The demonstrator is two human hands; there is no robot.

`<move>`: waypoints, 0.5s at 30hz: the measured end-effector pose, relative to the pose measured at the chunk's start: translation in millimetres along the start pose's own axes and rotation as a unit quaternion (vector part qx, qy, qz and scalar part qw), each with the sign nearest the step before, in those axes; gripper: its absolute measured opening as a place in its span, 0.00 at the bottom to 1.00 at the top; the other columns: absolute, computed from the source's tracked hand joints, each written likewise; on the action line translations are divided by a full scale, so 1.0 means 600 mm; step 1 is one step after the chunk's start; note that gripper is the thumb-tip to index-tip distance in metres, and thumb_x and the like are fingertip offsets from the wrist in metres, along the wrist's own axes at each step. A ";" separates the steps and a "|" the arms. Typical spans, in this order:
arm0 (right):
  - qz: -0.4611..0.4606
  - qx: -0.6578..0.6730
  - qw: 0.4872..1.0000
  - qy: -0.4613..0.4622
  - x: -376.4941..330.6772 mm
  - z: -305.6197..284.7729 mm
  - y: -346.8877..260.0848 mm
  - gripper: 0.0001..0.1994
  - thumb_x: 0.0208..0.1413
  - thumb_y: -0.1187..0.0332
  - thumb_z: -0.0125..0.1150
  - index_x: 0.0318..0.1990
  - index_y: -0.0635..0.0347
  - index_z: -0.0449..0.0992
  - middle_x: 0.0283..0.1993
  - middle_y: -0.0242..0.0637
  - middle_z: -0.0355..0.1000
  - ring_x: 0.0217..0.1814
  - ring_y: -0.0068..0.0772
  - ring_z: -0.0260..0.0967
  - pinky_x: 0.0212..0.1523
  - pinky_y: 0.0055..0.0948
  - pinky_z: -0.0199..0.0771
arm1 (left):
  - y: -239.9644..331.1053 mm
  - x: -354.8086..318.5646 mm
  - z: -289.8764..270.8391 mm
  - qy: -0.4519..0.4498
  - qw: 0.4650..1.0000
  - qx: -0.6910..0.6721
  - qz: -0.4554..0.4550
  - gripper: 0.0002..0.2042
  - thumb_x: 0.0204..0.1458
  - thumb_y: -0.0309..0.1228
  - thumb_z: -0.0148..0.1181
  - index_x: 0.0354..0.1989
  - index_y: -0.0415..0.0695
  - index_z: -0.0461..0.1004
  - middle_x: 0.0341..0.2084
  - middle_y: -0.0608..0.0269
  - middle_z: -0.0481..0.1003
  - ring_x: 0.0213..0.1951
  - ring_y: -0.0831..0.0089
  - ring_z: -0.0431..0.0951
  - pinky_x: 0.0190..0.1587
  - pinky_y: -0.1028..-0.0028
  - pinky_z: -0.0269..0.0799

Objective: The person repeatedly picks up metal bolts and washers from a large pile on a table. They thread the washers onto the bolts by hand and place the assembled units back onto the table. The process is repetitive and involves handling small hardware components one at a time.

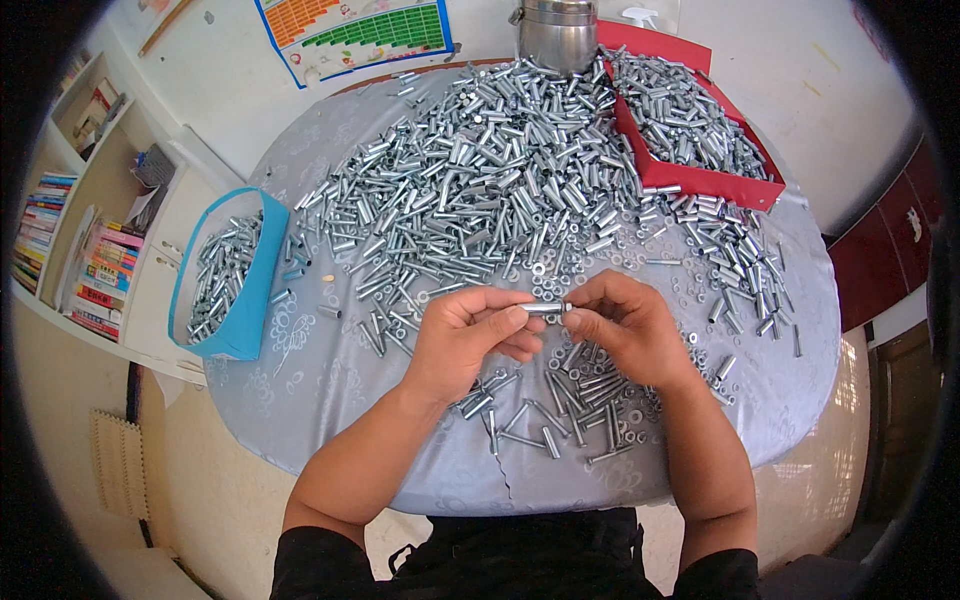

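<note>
Metal sleeve (pixel 544 308), right of the blue box (pixel 265 290), is held by fingers of the left hand (pixel 458 335); fingers of the right hand (pixel 632 325) pinch its end farther from that box; level, steady alignment seems advisable.

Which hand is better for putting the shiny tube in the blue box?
Probably the left hand: it pinches the shiny tube, and the blue box stands leftward. The right hand, at the tube's other end, is farther away.

Pale wall (pixel 220 80), colourful chart (pixel 355 35); white bookshelf (pixel 110 180) left; dark-red cabinet (pixel 880 255) right; beige floor (pixel 205 430).
</note>
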State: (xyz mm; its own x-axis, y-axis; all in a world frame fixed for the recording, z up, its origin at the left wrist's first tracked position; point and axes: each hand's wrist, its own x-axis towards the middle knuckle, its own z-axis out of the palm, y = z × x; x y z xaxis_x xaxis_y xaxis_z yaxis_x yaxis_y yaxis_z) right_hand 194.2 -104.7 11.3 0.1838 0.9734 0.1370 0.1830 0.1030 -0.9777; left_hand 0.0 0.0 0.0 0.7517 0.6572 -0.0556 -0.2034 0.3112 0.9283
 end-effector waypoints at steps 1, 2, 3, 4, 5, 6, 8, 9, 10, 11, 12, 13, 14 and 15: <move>0.013 -0.018 1.000 -0.019 0.000 -0.003 0.004 0.07 0.61 0.69 0.58 0.37 0.64 0.75 0.27 0.32 0.72 0.28 0.18 0.68 0.29 0.21 0.70 | 0.000 -0.002 0.001 0.001 1.000 0.010 0.009 0.11 0.57 0.23 0.56 0.47 0.34 0.74 0.35 0.48 0.80 0.32 0.65 0.82 0.33 0.71 0.82; 0.026 -0.035 0.998 -0.039 0.000 -0.004 0.006 0.06 0.60 0.70 0.58 0.38 0.65 0.75 0.28 0.31 0.72 0.28 0.18 0.68 0.29 0.20 0.69 | 0.000 -0.003 0.002 0.003 1.000 0.020 0.018 0.11 0.57 0.23 0.56 0.47 0.33 0.74 0.35 0.48 0.80 0.32 0.66 0.82 0.33 0.71 0.82; 0.030 -0.019 0.999 -0.029 0.000 -0.002 0.005 0.06 0.60 0.70 0.59 0.36 0.65 0.75 0.27 0.31 0.72 0.28 0.17 0.67 0.28 0.20 0.68 | 0.002 -0.004 0.003 0.000 1.000 0.024 0.021 0.11 0.57 0.23 0.56 0.47 0.33 0.74 0.35 0.48 0.79 0.33 0.66 0.82 0.34 0.71 0.82; 0.034 -0.003 0.999 -0.019 0.000 0.002 0.002 0.07 0.60 0.69 0.59 0.35 0.65 0.74 0.26 0.31 0.72 0.27 0.17 0.67 0.28 0.20 0.68 | 0.004 -0.005 0.005 -0.002 0.999 0.028 0.023 0.11 0.57 0.23 0.56 0.47 0.32 0.74 0.36 0.48 0.79 0.34 0.66 0.82 0.35 0.71 0.82; 0.038 0.014 0.999 -0.009 0.000 0.007 0.001 0.07 0.60 0.69 0.59 0.34 0.65 0.74 0.25 0.31 0.71 0.27 0.17 0.67 0.27 0.20 0.68 | 0.007 -0.005 0.006 -0.005 0.999 0.032 0.026 0.11 0.58 0.22 0.56 0.47 0.32 0.73 0.36 0.49 0.79 0.35 0.66 0.82 0.36 0.71 0.82; 0.033 0.035 0.999 0.003 0.000 0.010 0.001 0.08 0.60 0.69 0.59 0.34 0.65 0.74 0.25 0.30 0.71 0.27 0.17 0.67 0.27 0.20 0.68 | 0.005 -0.006 0.007 -0.006 0.999 0.032 0.026 0.11 0.58 0.23 0.55 0.47 0.32 0.73 0.36 0.49 0.79 0.35 0.66 0.82 0.36 0.71 0.82; 0.023 0.078 0.996 0.028 -0.001 0.016 0.002 0.08 0.60 0.68 0.59 0.34 0.66 0.74 0.25 0.30 0.71 0.27 0.17 0.67 0.27 0.20 0.68 | 0.000 -0.006 0.009 -0.009 0.999 0.033 0.026 0.11 0.58 0.23 0.55 0.48 0.32 0.73 0.37 0.49 0.79 0.35 0.66 0.82 0.36 0.71 0.82; 0.014 0.090 0.996 0.024 -0.001 0.016 0.003 0.08 0.60 0.68 0.59 0.36 0.66 0.74 0.25 0.30 0.71 0.27 0.17 0.67 0.28 0.20 0.68 | 0.001 -0.005 0.009 -0.011 0.999 0.030 0.026 0.11 0.58 0.23 0.55 0.48 0.32 0.73 0.37 0.49 0.79 0.35 0.66 0.82 0.36 0.71 0.81; 0.006 0.102 0.995 0.020 -0.001 0.017 0.005 0.08 0.60 0.68 0.60 0.37 0.66 0.74 0.26 0.30 0.72 0.27 0.17 0.67 0.28 0.20 0.68 | 0.001 -0.004 0.009 -0.013 0.999 0.026 0.025 0.11 0.58 0.23 0.55 0.48 0.32 0.73 0.37 0.49 0.79 0.35 0.66 0.82 0.36 0.71 0.81; -0.003 0.113 0.993 0.016 -0.001 0.017 0.005 0.09 0.60 0.68 0.60 0.38 0.66 0.74 0.26 0.30 0.72 0.28 0.17 0.67 0.28 0.20 0.68 | 0.002 -0.004 0.009 -0.014 0.999 0.023 0.025 0.11 0.58 0.23 0.55 0.48 0.32 0.73 0.37 0.49 0.79 0.35 0.66 0.82 0.36 0.71 0.81; 0.031 0.070 0.997 -0.017 0.000 0.010 0.006 0.09 0.59 0.68 0.61 0.39 0.67 0.74 0.27 0.30 0.72 0.29 0.17 0.68 0.29 0.20 0.69 | 0.002 -0.004 0.009 -0.012 0.999 0.027 0.022 0.11 0.58 0.23 0.55 0.48 0.32 0.73 0.37 0.49 0.79 0.35 0.66 0.82 0.36 0.72 0.81; 0.066 0.026 0.996 -0.050 0.000 -0.004 0.006 0.10 0.58 0.69 0.61 0.41 0.67 0.74 0.29 0.30 0.73 0.30 0.18 0.68 0.30 0.20 0.69 | 0.002 -0.005 0.009 -0.009 0.999 0.031 0.019 0.11 0.58 0.23 0.55 0.48 0.32 0.73 0.36 0.49 0.79 0.35 0.66 0.82 0.36 0.72 0.81; 0.100 -0.019 0.991 -0.083 0.001 -0.011 0.006 0.10 0.58 0.69 0.62 0.42 0.67 0.73 0.30 0.30 0.73 0.31 0.18 0.69 0.31 0.20 0.69 | 0.002 -0.006 0.008 -0.006 0.999 0.036 0.016 0.11 0.58 0.23 0.55 0.48 0.32 0.73 0.36 0.49 0.79 0.35 0.66 0.82 0.36 0.72 0.81; 0.077 0.015 0.995 -0.059 0.000 -0.007 0.005 0.10 0.58 0.69 0.62 0.41 0.68 0.74 0.30 0.31 0.73 0.31 0.18 0.69 0.31 0.20 0.69 | 0.002 -0.005 0.008 -0.008 0.999 0.032 0.016 0.11 0.58 0.23 0.55 0.48 0.32 0.73 0.36 0.50 0.79 0.35 0.66 0.82 0.36 0.72 0.81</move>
State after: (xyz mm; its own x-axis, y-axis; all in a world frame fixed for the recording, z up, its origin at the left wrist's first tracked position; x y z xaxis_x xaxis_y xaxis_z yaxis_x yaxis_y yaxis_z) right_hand 198.6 -105.4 8.9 0.0919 0.9953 -0.0319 0.1332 -0.0440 -0.9901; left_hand 0.5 -5.1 3.3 0.7550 0.6554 -0.0204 -0.1873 0.2454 0.9512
